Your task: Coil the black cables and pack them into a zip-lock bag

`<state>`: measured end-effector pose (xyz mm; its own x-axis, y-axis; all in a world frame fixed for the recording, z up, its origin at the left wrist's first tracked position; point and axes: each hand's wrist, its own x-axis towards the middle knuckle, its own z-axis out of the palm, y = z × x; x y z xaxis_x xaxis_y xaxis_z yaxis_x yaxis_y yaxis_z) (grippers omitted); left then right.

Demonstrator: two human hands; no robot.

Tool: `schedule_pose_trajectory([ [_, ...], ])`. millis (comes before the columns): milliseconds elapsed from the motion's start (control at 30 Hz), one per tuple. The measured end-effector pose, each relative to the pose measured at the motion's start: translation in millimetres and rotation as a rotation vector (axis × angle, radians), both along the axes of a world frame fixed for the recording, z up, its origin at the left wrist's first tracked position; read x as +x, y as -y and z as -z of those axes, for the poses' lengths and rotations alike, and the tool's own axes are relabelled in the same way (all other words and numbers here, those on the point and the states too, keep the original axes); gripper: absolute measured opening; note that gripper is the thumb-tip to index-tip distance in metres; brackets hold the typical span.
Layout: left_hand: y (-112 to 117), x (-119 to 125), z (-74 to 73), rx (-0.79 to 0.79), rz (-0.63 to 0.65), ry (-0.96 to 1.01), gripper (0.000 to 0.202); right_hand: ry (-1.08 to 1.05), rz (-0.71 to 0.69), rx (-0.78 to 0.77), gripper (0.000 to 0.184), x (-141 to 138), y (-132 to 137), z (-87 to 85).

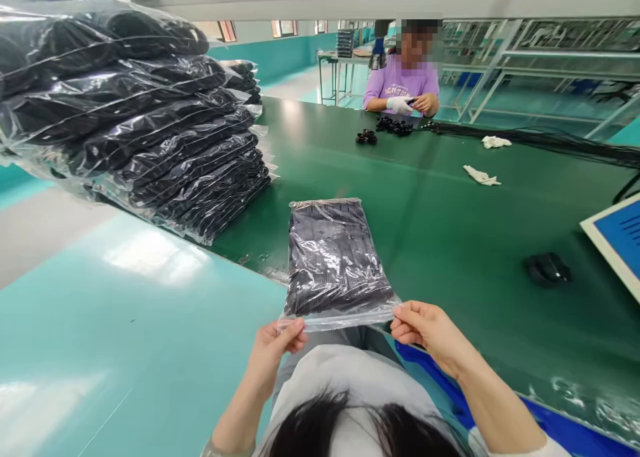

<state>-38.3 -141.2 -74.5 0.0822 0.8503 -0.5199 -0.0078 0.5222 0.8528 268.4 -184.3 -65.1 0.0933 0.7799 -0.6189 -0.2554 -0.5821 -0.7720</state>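
A clear plastic bag [335,257] packed with dark, ribbed-looking contents lies at the near edge of the green table, its top edge toward me. My left hand [280,342] pinches the left corner of that edge between thumb and fingers. At the right corner, my right hand [417,327] grips the same edge, so the strip is stretched straight between both hands. What exactly the dark contents are cannot be made out through the shiny plastic.
A tall stack of similar filled bags [165,130] stands on the left of the green table [440,210]. Across it, a co-worker [403,77] handles something small near black parts [395,125]. White gloves [481,175], a black object [547,269] and a blue-and-white box [620,237] lie rightward.
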Motion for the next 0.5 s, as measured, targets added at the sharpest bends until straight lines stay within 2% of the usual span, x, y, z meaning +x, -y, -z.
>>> schedule_pose_trajectory([
  [100,5.1,0.8,3.6,0.014,-0.095,0.031,0.044,-0.06,-0.011,-0.003,0.044,-4.3,0.0,-1.9],
  [167,8.5,6.2,8.7,0.012,-0.113,0.088,0.047,-0.111,-0.011,-0.026,0.042,-7.2,-1.6,-2.7],
  [267,12.7,27.1,18.2,-0.048,0.023,0.175,0.063,-0.146,0.007,-0.025,0.036,-11.6,-4.7,-2.1],
  [367,14.0,58.4,24.3,-0.124,0.167,0.176,0.073,-0.146,0.029,0.016,0.034,-16.8,-5.6,0.9],
  [500,9.6,87.3,23.7,-0.152,0.188,0.125,0.07,-0.071,0.028,0.074,0.041,-24.3,-3.8,8.9],
])
